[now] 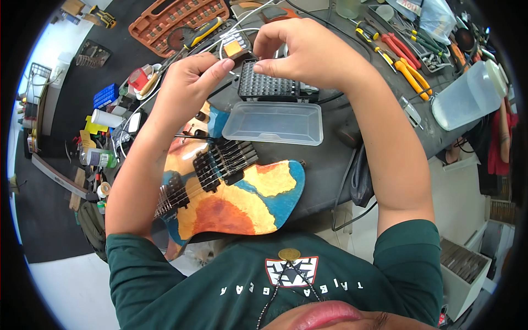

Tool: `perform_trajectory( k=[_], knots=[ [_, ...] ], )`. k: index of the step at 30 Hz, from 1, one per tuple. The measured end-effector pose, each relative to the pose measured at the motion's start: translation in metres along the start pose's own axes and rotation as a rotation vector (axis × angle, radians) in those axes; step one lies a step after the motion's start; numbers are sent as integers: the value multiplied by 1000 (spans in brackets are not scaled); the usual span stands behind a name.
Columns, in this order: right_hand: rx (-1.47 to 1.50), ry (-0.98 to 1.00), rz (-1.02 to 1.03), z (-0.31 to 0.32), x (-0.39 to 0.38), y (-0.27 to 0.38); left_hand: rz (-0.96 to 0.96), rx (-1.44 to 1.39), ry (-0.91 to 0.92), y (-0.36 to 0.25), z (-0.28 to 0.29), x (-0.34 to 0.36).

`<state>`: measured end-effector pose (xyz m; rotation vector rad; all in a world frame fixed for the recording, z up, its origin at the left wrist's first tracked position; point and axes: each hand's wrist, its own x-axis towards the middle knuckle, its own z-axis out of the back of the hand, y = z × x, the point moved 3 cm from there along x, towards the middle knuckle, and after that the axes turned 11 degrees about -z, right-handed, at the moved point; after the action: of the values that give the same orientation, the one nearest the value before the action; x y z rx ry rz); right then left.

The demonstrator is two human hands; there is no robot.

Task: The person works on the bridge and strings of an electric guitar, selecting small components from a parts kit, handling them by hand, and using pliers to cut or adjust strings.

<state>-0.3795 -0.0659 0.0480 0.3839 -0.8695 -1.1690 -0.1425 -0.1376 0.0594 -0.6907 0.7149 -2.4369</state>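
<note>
Over the far middle of the bench, my left hand is closed, thumb pressed toward its curled fingers; whatever lies between them is too small to make out. My right hand is bent beside it, thumb and forefinger apart with nothing visible between them. Just past both hands is a small block with an orange top. Below my right hand lies a black case of screwdriver bits, and nearer me a clear plastic lid. An electric guitar with blue, gold and red patches rests closest to me, partly hidden by my left forearm.
An orange tool case sits at the far left. Yellow-handled pliers, red-handled pliers and a translucent jar occupy the right. Bottles, a blue box and cables crowd the left. Another person's arm shows at the right edge.
</note>
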Motion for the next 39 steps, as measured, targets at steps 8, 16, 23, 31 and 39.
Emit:
perform_trajectory(
  k=[8,16,23,31,39],
  knots=[
    [130,50,-251,-15,6,15,103,-35,19,9,-1,-25],
    [-115,-58,-141,-12,-1,-3,229,-117,-136,59,35,-39],
    [-217,-20,-105,-25,1,-15,245,123,156,22,-2,-20],
    [-211,-112,-116,-13,1,-15,-115,363,219,3,-11,-16],
    [-254,-80,-146,-13,0,-6,32,491,274,-3,-3,-48]
  ],
)
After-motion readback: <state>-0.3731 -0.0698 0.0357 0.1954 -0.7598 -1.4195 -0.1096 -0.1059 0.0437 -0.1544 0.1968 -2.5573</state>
